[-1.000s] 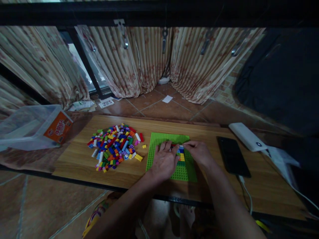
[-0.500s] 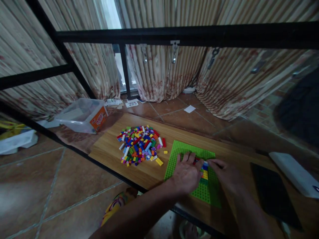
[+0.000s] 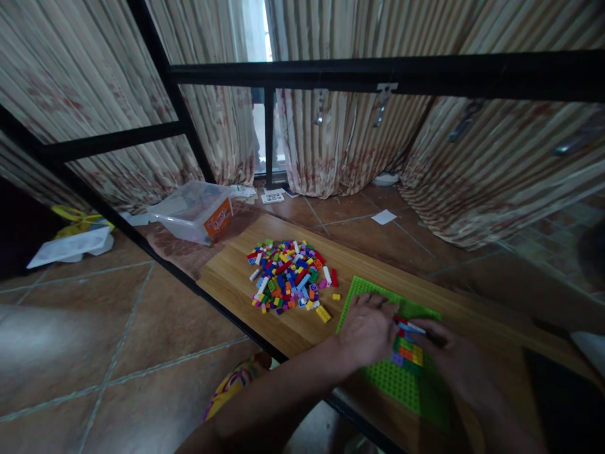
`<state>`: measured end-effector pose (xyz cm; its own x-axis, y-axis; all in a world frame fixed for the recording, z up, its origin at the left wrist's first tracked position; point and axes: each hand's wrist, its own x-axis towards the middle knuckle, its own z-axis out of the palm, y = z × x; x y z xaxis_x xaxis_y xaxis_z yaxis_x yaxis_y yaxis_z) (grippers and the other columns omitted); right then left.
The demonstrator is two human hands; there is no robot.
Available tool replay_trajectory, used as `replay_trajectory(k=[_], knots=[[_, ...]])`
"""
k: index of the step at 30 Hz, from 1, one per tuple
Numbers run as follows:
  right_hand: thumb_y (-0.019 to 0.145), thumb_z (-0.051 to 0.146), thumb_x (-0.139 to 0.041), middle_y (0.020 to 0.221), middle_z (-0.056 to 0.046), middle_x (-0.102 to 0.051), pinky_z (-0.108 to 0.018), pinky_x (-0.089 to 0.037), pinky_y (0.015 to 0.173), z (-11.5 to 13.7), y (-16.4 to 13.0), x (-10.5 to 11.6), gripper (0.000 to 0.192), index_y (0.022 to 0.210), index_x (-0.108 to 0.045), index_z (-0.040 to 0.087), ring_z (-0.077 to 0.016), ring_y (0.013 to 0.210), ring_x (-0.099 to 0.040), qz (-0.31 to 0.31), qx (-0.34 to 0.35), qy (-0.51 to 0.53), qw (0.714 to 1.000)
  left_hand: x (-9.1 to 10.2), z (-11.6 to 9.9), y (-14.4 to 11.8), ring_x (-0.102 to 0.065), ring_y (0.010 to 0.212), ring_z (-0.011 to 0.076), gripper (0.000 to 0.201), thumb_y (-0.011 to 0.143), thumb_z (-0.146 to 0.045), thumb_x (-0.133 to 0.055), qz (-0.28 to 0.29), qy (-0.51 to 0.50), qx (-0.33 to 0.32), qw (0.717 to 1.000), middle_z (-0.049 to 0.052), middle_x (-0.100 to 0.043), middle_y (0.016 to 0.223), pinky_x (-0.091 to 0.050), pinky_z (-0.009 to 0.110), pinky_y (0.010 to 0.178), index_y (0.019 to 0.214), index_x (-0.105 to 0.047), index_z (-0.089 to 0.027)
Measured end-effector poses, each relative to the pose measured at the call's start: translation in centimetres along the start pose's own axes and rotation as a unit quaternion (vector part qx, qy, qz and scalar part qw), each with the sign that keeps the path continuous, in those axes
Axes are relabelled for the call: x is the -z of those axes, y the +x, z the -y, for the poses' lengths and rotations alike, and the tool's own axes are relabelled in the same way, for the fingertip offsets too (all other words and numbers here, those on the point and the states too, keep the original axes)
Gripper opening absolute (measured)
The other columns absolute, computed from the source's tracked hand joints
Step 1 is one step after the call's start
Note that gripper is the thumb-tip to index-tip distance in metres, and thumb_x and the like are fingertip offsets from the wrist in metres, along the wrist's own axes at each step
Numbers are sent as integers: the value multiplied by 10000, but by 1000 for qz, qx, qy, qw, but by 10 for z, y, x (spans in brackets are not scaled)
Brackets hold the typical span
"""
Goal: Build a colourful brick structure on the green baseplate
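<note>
A green baseplate (image 3: 366,291) lies on a low wooden table (image 3: 241,284), with a small stack of coloured bricks (image 3: 406,350) built on it. My left hand (image 3: 367,328) rests flat on the plate, fingers spread, just left of the built bricks. My right hand (image 3: 449,356) lies on the plate to their right, its fingertips on a white and red brick (image 3: 409,326) at the top of the build. A loose pile of coloured bricks (image 3: 288,277) sits on the table left of the plate.
A clear plastic tub (image 3: 191,211) with an orange label stands beyond the table's left end. A black frame bar (image 3: 378,69) crosses in front of striped curtains. A dark phone (image 3: 562,403) lies at the right. Tiled floor spreads to the left.
The view has swung further left and up, so the table and hands have shifted to the lower right. Both hands stay on the baseplate at the built bricks.
</note>
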<state>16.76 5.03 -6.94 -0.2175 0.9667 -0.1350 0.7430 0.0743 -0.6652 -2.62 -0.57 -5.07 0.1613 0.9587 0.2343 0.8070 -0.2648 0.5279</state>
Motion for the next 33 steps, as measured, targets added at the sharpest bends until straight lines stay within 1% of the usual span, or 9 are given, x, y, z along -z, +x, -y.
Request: replay_trajectory(k=[6,9,12,16,18,20,22,26,33], knots=[[704,511,-581,954,-33,-724,-388,-516,803,5,-1,0,306,844,-724,280,-262,871,-675,-35,49,-13,998,10,8,6,-578,1053,235,299,880,-270,-482,-8,-13,21,1000,89,-656,1113,-477,392,960,1119,-628,-165],[700,541,-581,949,-37,-724,-391,-524,779,1,2,-1,338,858,-726,279,-264,848,-679,-54,40,-13,998,13,14,9,-592,1051,230,306,879,-276,-489,-15,-19,36,999,85,-670,1100,-467,384,982,1131,-633,-177],[693,560,-597,953,-38,-732,-400,-522,791,-4,6,-2,367,893,-728,280,-273,860,-680,-39,13,-6,999,20,24,12,-610,1035,219,302,885,-285,-485,-35,-6,71,997,76,-684,1090,-461,369,993,1127,-639,-190],[703,564,-606,1034,-33,-723,-415,-499,865,-8,8,-4,384,948,-723,293,-279,948,-666,-24,-6,-3,1000,43,43,12,-641,948,205,240,872,-232,-482,-59,45,134,988,80,-709,980,-481,334,937,1009,-673,-178],[712,557,-602,1053,-32,-719,-417,-492,878,-9,7,-4,380,960,-724,296,-278,971,-660,-31,6,-3,999,57,54,8,-652,898,202,216,856,-199,-483,-55,79,174,980,91,-711,917,-493,314,885,930,-683,-168],[720,547,-596,1044,-33,-718,-414,-494,875,-8,7,-5,370,951,-727,290,-275,969,-661,-34,15,1,999,70,63,4,-661,881,207,210,841,-183,-487,-30,111,217,969,94,-714,877,-496,306,848,889,-691,-170],[732,531,-586,1052,-36,-711,-407,-493,876,-6,7,-6,354,937,-729,280,-268,978,-657,-38,25,9,999,80,69,0,-667,891,215,216,824,-178,-501,1,134,249,959,89,-720,877,-494,306,840,902,-702,-181],[781,468,-556,1059,-58,-698,-393,-477,904,2,7,-7,317,943,-721,251,-251,993,-643,-59,79,20,995,89,77,-4,-654,962,247,249,798,-204,-535,39,184,266,945,96,-720,944,-480,338,878,965,-720,-196],[832,441,-504,1067,-71,-695,-384,-465,910,14,3,-3,346,1018,-695,221,-232,971,-640,-87,67,-9,994,88,86,-4,-597,1074,257,375,771,-202,-554,25,218,261,940,75,-687,1115,-462,350,919,1113,-694,-271]])
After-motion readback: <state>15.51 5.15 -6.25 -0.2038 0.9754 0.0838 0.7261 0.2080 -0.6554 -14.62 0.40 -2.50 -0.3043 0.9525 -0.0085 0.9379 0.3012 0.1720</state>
